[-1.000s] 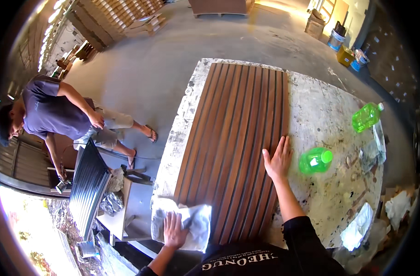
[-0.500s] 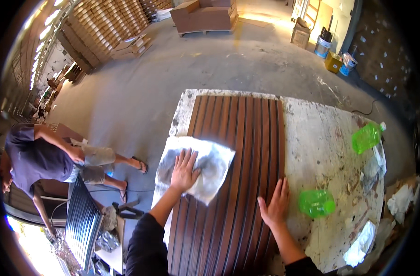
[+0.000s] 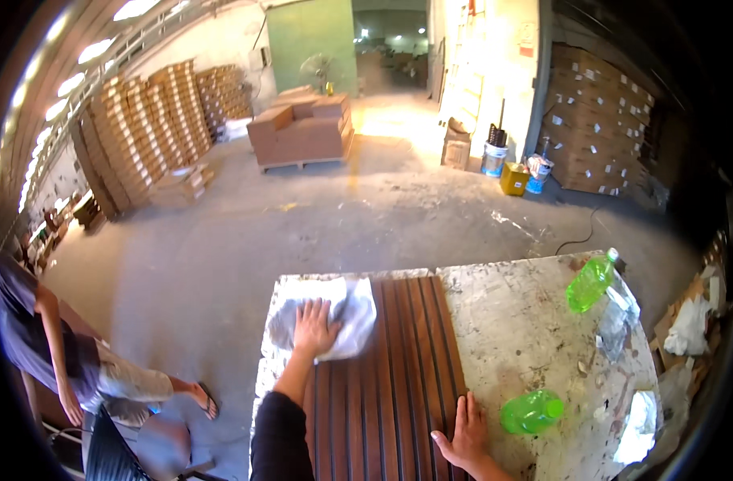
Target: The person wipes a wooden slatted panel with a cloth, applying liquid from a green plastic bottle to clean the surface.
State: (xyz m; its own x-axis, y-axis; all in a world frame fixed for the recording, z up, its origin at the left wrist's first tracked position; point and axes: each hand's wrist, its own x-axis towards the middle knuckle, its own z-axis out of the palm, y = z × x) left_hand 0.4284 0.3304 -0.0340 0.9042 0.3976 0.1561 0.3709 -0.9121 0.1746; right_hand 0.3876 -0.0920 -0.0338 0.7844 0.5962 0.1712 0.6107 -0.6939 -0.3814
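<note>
A brown slatted panel [image 3: 382, 385] with dark grooves lies on a worn, stained white table [image 3: 503, 321]. Near the panel's far left corner, my left hand [image 3: 314, 327] presses flat on a white cloth [image 3: 354, 317], fingers stretched out. The cloth spreads over the panel's edge and onto the table, and grey smudges show on it. My right hand [image 3: 465, 437] rests at the panel's right edge with fingers extended and holds nothing. To its right lies a bottle of green liquid [image 3: 531, 413].
Another green bottle [image 3: 591, 282] lies at the table's far right beside clear plastic wrap [image 3: 615, 325]. A crumpled white cloth [image 3: 637, 429] is at the right edge. On the left a person [image 3: 54, 345] stands by a dark ribbed panel [image 3: 114, 449]. Cartons [image 3: 298, 132] sit beyond on a pallet.
My left hand has pushed the cloth away from me to the panel's far end. My right hand stays at the right edge. The view has tilted up, and the person at left has straightened somewhat.
</note>
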